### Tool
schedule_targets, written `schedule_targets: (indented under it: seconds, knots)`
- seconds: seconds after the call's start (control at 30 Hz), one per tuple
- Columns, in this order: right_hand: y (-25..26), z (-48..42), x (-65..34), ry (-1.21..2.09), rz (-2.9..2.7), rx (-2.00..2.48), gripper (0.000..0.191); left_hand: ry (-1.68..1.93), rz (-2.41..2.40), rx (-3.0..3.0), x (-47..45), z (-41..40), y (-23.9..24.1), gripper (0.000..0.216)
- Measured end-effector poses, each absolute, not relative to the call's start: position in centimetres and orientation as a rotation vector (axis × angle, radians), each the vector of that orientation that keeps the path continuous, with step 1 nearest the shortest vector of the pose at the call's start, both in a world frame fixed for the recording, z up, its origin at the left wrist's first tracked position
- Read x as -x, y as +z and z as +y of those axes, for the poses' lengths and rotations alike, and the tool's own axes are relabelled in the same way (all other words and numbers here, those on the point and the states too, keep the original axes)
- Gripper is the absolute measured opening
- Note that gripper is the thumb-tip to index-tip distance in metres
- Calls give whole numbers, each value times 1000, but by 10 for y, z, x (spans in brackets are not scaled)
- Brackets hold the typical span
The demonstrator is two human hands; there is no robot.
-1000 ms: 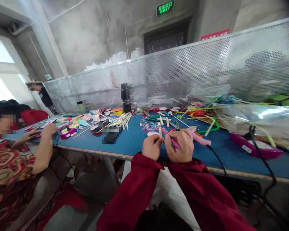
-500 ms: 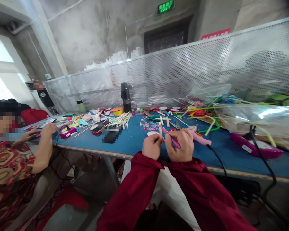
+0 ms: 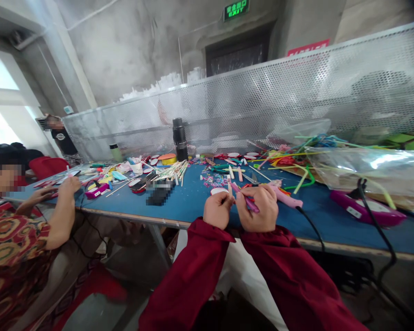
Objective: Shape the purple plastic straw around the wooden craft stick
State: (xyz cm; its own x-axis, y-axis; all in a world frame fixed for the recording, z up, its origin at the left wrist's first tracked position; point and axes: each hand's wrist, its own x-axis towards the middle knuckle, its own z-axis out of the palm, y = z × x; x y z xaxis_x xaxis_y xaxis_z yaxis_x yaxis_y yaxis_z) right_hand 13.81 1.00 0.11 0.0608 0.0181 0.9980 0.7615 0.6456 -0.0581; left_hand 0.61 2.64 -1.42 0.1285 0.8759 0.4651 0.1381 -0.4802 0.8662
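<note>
My left hand (image 3: 218,210) and my right hand (image 3: 258,209) rest side by side on the near edge of the blue table (image 3: 189,207), both in dark red sleeves. Together they pinch a thin pink-purple stick (image 3: 245,200) that runs from between the left fingertips across the right palm. The left fingers close on its upper end, the right fingers wrap its lower part. A pink glue gun (image 3: 284,196) lies just right of my right hand, with its black cord (image 3: 310,225) dropping over the table edge.
The table holds sticks (image 3: 174,171), coloured straws (image 3: 296,161), round discs, a black flask (image 3: 180,139), a purple device (image 3: 364,209) and a clear bag (image 3: 365,170). A perforated metal screen (image 3: 262,105) backs it. A person in a patterned top (image 3: 10,239) works at the left.
Almost nothing differs. My hands keep the same grip in the same place; the person at the left shifts slightly.
</note>
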Motion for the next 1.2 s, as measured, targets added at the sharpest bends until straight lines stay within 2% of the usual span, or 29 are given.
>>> schedule_targets:
  seconds: [1.2]
  knots:
    - [0, 11, -138, -665, -1429, 717, 15, 1407, 968, -1713, -6, 26, -14, 35]
